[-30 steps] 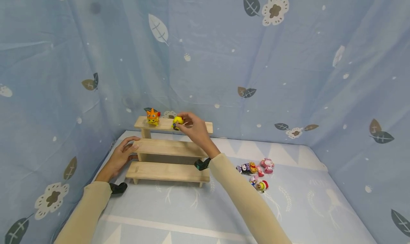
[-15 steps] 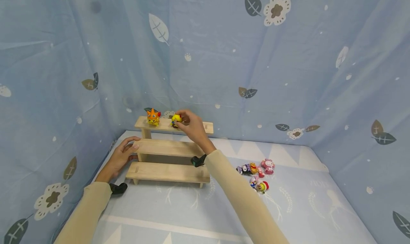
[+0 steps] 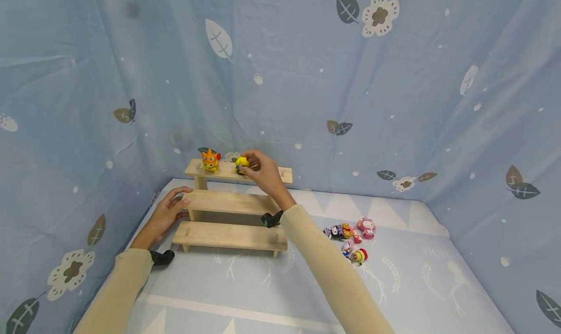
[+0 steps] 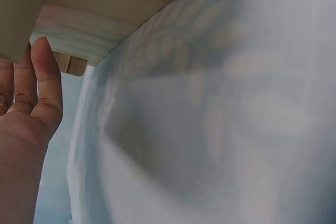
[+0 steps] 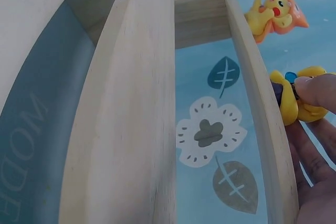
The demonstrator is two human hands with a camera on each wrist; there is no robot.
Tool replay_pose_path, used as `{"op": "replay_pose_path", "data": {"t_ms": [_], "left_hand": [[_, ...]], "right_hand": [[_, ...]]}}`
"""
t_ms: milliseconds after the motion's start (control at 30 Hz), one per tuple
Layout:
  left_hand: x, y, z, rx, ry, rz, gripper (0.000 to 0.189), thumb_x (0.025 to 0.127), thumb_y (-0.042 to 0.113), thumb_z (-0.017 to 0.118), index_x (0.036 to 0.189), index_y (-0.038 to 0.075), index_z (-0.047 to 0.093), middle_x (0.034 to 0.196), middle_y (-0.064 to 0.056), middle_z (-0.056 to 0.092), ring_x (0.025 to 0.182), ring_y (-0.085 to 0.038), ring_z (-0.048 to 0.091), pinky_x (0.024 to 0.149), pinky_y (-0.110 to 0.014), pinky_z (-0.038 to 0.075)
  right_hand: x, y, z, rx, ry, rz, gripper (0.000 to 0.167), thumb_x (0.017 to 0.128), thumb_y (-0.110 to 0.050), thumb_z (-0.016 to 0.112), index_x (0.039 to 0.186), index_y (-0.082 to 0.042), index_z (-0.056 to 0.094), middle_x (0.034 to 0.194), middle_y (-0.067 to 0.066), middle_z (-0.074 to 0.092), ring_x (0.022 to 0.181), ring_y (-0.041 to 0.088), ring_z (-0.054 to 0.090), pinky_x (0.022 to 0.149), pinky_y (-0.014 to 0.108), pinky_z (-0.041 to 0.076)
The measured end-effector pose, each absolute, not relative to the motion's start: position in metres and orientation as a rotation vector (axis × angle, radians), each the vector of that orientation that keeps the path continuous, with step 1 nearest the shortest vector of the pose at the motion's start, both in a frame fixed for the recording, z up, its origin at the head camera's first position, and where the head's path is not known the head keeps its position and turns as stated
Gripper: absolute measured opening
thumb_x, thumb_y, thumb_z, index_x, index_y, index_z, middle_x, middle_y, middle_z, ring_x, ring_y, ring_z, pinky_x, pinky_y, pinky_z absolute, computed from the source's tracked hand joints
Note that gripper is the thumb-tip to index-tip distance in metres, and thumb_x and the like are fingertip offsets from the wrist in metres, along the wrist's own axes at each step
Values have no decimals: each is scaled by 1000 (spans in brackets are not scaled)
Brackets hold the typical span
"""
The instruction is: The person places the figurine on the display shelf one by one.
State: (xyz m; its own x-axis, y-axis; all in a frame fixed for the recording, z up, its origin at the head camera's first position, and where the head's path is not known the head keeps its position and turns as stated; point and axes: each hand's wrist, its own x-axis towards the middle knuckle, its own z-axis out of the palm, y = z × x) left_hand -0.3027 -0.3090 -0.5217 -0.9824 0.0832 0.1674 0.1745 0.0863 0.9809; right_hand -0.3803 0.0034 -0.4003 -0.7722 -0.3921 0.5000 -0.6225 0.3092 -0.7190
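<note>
A three-step wooden display stand [image 3: 232, 202] stands at the left. On the left part of its top step sits an orange-hooded yellow figurine [image 3: 210, 160]. My right hand [image 3: 266, 175] pinches a second yellow figurine [image 3: 241, 164] between thumb and fingers at the middle of that step. The right wrist view shows the thumb against the front of this yellow figurine [image 5: 291, 93], right at the edge of the top board. My left hand [image 3: 168, 210] holds the left end of the middle step, thumb over the board. In the left wrist view its fingers [image 4: 47, 77] reach up against the wood.
Several small figurines, among them a pink one [image 3: 366, 228] and one with a red hat [image 3: 360, 255], lie in a group right of the stand on the patterned cloth [image 3: 307, 285]. A blue curtain [image 3: 280, 81] hangs close behind the stand and along both sides.
My right hand has shifted slightly left and up with the yellow figurine, which has turned a little and now looks more upright. The left hand keeps its place on the stand.
</note>
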Motion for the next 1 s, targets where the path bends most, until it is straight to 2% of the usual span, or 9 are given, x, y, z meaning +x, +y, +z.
{"op": "replay_pose_path", "data": {"t_ms": [167,433,633,1000], "left_hand": [[-303,-310,-523,-264,-2274,-2052,50,106,35,60,150,17,45,127,-2,57,109,-14,62,83,-33,58],[-305,-310,-527,-269,-2289,-2021,53,106,37,59,152,17,43,129,-3,56,109,-13,62,85,-35,58],[-304,-309,-525,-270,-2289,-2031,52,107,37,58,152,18,43,130,0,56,109,-12,62,84,-34,58],[-302,-310,-524,-268,-2298,-2014,51,107,36,58,153,20,43,130,1,54,109,-11,61,84,-31,58]], "right_hand": [[-379,5,-399,931,-2354,1457,38,97,-16,75,133,-13,64,122,0,68,99,13,66,87,26,56],[-374,23,-391,916,-2372,1477,45,98,-24,74,140,-19,58,132,6,65,106,15,63,94,32,54],[-366,50,-388,915,-2313,1459,46,97,-24,75,140,-18,59,131,8,65,107,18,64,94,40,53],[-355,116,-395,848,-2236,1360,43,97,-21,75,138,-17,60,126,0,67,104,19,64,95,42,52]]}}
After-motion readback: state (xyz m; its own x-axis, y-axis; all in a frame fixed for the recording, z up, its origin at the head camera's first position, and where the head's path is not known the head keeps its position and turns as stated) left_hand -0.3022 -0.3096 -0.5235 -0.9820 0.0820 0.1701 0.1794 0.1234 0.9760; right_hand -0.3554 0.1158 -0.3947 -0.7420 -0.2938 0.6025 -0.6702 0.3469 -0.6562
